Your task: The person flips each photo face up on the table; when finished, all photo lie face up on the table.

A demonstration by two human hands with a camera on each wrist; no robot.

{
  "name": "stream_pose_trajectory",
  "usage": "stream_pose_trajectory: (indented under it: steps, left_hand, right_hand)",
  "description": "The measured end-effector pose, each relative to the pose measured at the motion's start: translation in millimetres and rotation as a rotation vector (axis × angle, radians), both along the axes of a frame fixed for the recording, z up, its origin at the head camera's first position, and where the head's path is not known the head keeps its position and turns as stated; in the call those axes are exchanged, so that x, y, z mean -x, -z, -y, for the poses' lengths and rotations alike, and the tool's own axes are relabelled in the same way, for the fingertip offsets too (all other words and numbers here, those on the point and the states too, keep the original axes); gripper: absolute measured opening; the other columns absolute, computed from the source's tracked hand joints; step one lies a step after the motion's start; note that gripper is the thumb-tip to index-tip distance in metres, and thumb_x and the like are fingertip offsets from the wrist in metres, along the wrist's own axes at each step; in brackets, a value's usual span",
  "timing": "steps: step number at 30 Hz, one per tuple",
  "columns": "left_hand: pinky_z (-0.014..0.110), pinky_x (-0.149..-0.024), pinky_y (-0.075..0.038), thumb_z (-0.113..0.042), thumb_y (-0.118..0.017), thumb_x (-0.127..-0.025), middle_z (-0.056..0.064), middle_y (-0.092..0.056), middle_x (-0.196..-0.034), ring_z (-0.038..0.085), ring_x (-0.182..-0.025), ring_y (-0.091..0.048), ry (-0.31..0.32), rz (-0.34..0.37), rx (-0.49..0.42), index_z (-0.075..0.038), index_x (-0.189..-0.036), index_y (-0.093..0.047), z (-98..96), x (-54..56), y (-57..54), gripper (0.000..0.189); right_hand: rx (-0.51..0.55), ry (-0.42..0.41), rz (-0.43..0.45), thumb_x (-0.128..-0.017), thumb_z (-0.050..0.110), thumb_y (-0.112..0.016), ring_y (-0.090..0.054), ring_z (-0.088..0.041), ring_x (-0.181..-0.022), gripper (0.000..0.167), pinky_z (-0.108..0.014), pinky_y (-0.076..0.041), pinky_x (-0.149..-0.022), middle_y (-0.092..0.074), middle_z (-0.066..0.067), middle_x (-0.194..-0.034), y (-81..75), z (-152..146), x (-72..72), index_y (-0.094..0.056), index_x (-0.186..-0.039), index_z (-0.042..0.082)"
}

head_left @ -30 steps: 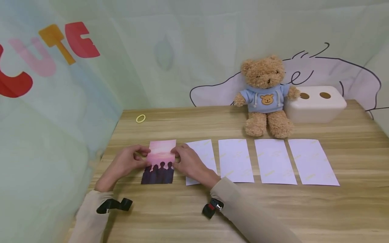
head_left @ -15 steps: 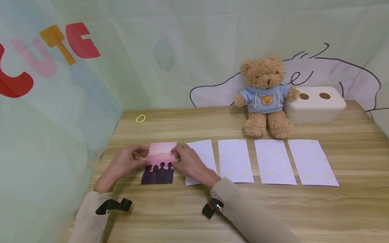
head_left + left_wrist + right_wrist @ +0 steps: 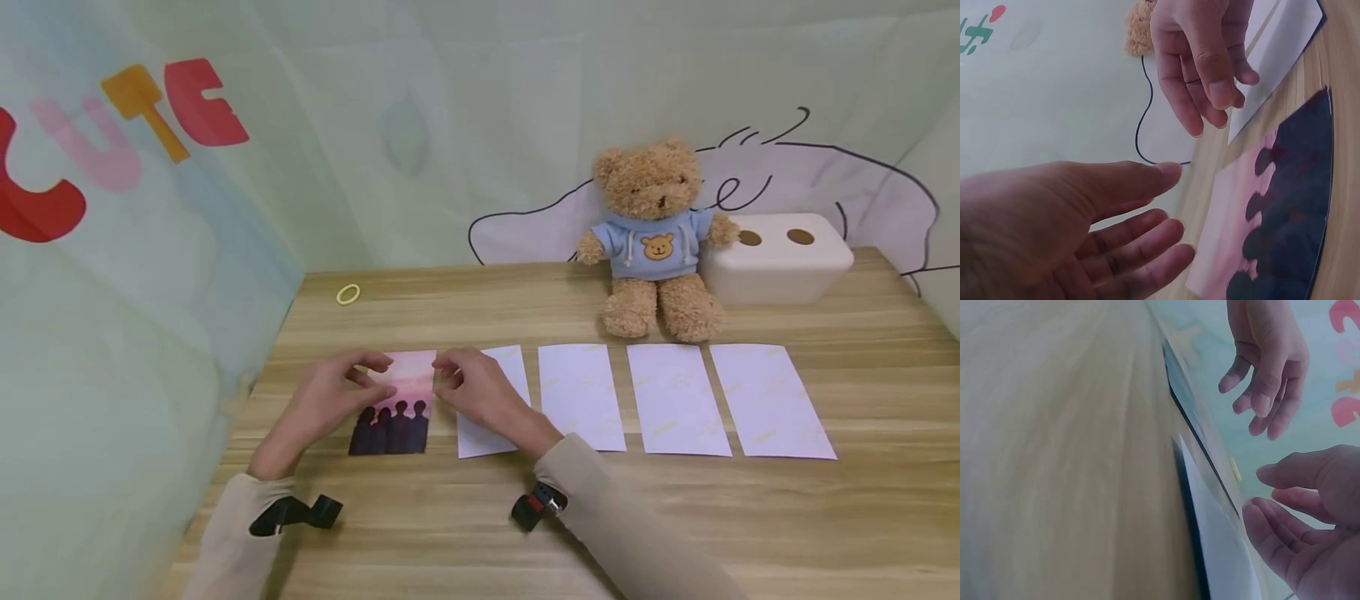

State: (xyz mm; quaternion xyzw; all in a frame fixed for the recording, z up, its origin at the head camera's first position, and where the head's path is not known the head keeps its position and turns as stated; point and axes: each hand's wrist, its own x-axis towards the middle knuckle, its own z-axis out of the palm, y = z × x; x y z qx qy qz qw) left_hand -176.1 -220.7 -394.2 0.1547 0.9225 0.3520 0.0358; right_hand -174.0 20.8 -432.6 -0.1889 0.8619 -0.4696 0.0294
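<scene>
From my head view, the sunset photo (image 3: 392,404) lies flat on the surface at the left end of a row of white sheets (image 3: 581,397), my left hand (image 3: 330,398) and right hand (image 3: 480,392) hovering just over its top edge. In the left wrist view my fingers (image 3: 1147,244) are relaxed and spread above the photo (image 3: 1272,212), holding nothing. The right wrist view likewise shows that hand (image 3: 1310,531) loose and empty beside the photo's edge, both poised as if to square it with the row.

The cloth backdrop (image 3: 225,208) at left bears large coloured letters reading "CUTE".

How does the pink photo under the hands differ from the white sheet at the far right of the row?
The pink photo shows a printed sunset with dark silhouettes; the far-right white sheet looks blank white with faint marks. The photo sits between the left hand and right hand; the sheet has no hand near. Both lie flat on the table.
</scene>
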Motion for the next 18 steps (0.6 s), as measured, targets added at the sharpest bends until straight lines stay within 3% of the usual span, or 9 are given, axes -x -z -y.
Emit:
stream_pose_trajectory:
  steps: [9,18]
  left_hand:
    - [0.029,-0.065,-0.059,-0.007,-0.086,-0.090,0.018,-0.074,-0.117,0.027,-0.091,-0.076,0.068,-0.048,-0.037,0.002,-0.120,-0.073,-25.2,-3.4,-3.2,0.034]
    - [0.034,-0.064,-0.062,-0.001,-0.084,-0.089,0.023,-0.071,-0.118,0.032,-0.098,-0.074,0.154,0.054,-0.179,0.008,-0.123,-0.070,-48.8,-4.7,-0.3,0.038]
  right_hand:
    - [0.047,0.033,0.033,-0.094,0.001,-0.078,-0.072,-0.023,-0.096,0.033,-0.029,-0.058,-0.080,-0.069,-0.013,-0.112,-6.9,-28,-2.5,-0.070,-0.125,-0.002]
    - [0.015,0.058,0.002,-0.094,0.005,-0.079,-0.072,-0.025,-0.098,0.034,-0.036,-0.058,-0.083,-0.069,-0.013,-0.113,-10.5,-53,-4.5,-0.071,-0.127,0.000]
